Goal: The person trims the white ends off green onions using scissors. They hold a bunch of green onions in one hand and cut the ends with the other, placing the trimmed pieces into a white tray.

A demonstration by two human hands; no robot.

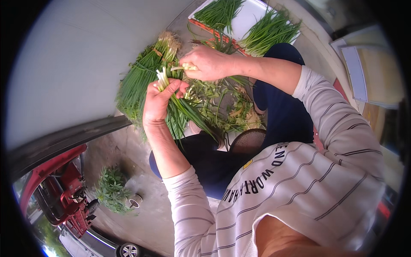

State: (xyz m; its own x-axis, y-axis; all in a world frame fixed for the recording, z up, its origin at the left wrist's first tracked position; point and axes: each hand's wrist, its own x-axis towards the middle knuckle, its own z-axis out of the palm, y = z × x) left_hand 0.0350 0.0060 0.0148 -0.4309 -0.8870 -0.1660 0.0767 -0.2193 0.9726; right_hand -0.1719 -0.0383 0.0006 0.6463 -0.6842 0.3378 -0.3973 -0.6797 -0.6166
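My left hand [156, 104] holds a small bunch of green onions [189, 112], white ends up and long green leaves hanging towards my lap. Just to its right, my right hand [210, 62] is closed with pale stem ends [190, 66] showing at its fingers; one thin stalk reaches towards the bunch. Behind my hands, a large heap of green onions [136, 85] lies with its stringy roots [169, 41] at the top. Loose leaves and trimmings [212, 91] cover the ground below my right hand. Beyond it, a white tray [245, 14] bears two bunches of green onions [271, 30].
A pale wall or panel [80, 57] rises at the left. My bent knees [282, 96] frame the trimmings, with a round dark-rimmed object [249, 141] between them. Lower left are a leafy plant [112, 189], a small white pot [135, 201], a red vehicle [69, 196] and a car [96, 241].
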